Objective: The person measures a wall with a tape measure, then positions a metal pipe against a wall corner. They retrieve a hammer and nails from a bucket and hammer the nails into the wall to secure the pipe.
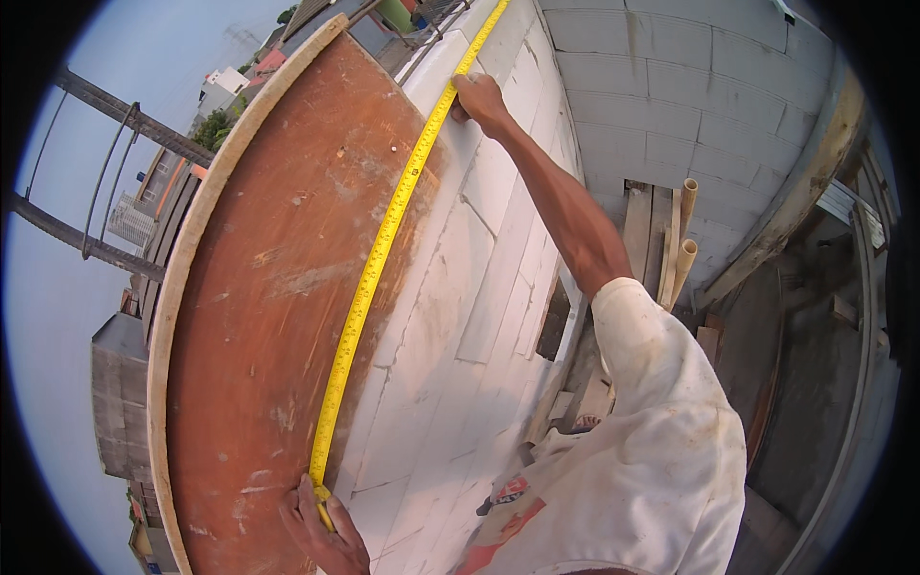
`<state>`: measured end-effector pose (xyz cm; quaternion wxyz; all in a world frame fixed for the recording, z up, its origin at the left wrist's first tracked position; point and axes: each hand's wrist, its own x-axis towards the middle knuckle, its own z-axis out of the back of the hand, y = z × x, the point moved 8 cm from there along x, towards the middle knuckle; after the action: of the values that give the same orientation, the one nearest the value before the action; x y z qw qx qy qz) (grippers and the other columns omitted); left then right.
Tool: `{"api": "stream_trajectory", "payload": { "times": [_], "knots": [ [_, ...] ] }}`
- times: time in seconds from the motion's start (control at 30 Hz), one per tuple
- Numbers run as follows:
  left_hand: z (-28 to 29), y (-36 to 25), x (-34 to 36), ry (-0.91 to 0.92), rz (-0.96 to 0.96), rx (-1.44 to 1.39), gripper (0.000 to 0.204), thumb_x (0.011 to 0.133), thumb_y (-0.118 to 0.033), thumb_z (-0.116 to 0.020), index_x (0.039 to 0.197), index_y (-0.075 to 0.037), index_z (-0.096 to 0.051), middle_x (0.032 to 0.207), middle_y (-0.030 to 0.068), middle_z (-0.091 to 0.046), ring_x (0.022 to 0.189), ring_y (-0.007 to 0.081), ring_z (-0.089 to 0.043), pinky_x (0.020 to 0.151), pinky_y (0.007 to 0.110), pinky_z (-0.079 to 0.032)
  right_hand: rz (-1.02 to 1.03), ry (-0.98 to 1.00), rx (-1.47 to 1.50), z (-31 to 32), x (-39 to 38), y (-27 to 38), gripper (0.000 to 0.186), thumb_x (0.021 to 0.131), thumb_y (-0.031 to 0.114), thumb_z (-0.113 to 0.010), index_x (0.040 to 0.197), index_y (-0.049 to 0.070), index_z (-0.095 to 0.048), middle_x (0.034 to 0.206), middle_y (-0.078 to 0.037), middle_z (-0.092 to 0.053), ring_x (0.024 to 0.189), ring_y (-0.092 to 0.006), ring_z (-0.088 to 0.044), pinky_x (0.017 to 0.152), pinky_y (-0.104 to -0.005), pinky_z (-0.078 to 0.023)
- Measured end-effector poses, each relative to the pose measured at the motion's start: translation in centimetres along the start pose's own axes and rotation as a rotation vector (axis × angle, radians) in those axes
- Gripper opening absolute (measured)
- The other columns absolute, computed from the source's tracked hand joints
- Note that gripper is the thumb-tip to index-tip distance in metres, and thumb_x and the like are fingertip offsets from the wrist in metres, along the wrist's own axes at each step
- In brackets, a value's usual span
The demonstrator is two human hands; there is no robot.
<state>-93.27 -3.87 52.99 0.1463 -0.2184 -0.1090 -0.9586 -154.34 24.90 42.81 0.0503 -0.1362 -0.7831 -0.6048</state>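
**Where a scuffed rust-brown wooden panel [244,326] meets white blockwork [436,412], a long yellow measuring tape [366,297] runs**

Closest, the left hand [331,532] pinches the tape's lower end between thumb and bent fingers, near a stained off-white short-sleeved shirt [661,450] bearing a red-and-dark print. The tape passes over the panel's right side, its printed graduations too fine to read surely. Farther up, the right hand [481,101] pinches its edge with curled fingers; the tape continues beyond. A curved pale wooden rim [158,383] borders the panel. Behind stand brown planks [637,230], two hollow tan poles [686,257] and a grey block wall [690,96]; farthest, a white building [225,84] beneath hazy blue sky [57,364].
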Motion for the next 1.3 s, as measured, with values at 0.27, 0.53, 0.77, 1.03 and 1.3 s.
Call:
{"api": "stream_trajectory", "payload": {
  "times": [0.27, 0.53, 0.77, 1.03, 1.3],
  "knots": [
    [2.3, -0.5, 0.4, -0.092, -0.045, 0.118, 0.031, 0.103, -0.025, -0.063, 0.124, -0.004, -0.071, 0.124, 0.0199, -0.069, 0.116, 0.0331, -0.065, 0.102, 0.045, -0.051, 0.057, 0.009, 0.109, -0.5, 0.3, 0.6, 0.036, 0.098, 0.028, -0.054, 0.088, -0.004, -0.065, 0.071, -0.010, -0.063, 0.054, -0.0193, -0.061, 0.053, -0.0358, -0.048],
    [1.0, 2.8, -0.1, 0.138, -0.166, 0.213, 0.047, 0.107, -0.034, -0.051, 0.142, -0.003, -0.058, 0.140, 0.0252, -0.059, 0.135, 0.0378, -0.050, 0.119, 0.043, -0.033, 0.071, 0.010, 0.083, -0.8, 0.8, 0.7, 0.036, 0.100, 0.029, -0.054, 0.081, -0.001, -0.062, 0.065, -0.004, -0.055, 0.049, -0.0148, -0.053, 0.047, -0.0325, -0.042],
    [1.9, -2.3, 2.6, 0.054, -0.209, 0.249, 0.038, 0.105, -0.029, -0.056, 0.131, -0.002, -0.065, 0.132, 0.0239, -0.063, 0.127, 0.0412, -0.055, 0.112, 0.045, -0.041, 0.048, -0.015, 0.098, 0.0, 1.0, 0.5, 0.035, 0.100, 0.028, -0.053, 0.081, 0.000, -0.061, 0.064, -0.003, -0.053, 0.048, -0.0146, -0.050, 0.049, -0.0323, -0.041],
    [3.8, -3.8, 2.7, -0.088, -0.146, 0.222, 0.028, 0.104, -0.026, -0.062, 0.120, -0.005, -0.071, 0.124, 0.0204, -0.067, 0.118, 0.0364, -0.061, 0.105, 0.044, -0.049, 0.026, -0.021, 0.119, -0.5, 0.6, 0.5, 0.035, 0.101, 0.028, -0.052, 0.081, 0.001, -0.061, 0.065, -0.003, -0.054, 0.049, -0.0141, -0.050, 0.051, -0.0317, -0.041],
    [3.7, -3.6, 2.8, -0.080, -0.179, 0.246, 0.033, 0.106, -0.029, -0.057, 0.127, -0.007, -0.069, 0.130, 0.0187, -0.065, 0.124, 0.0331, -0.059, 0.109, 0.041, -0.046, 0.056, -0.024, 0.102, -0.6, 1.0, 0.1, 0.037, 0.101, 0.031, -0.052, 0.078, 0.002, -0.059, 0.065, -0.003, -0.054, 0.049, -0.0143, -0.050, 0.049, -0.0321, -0.041]
  ]
}}
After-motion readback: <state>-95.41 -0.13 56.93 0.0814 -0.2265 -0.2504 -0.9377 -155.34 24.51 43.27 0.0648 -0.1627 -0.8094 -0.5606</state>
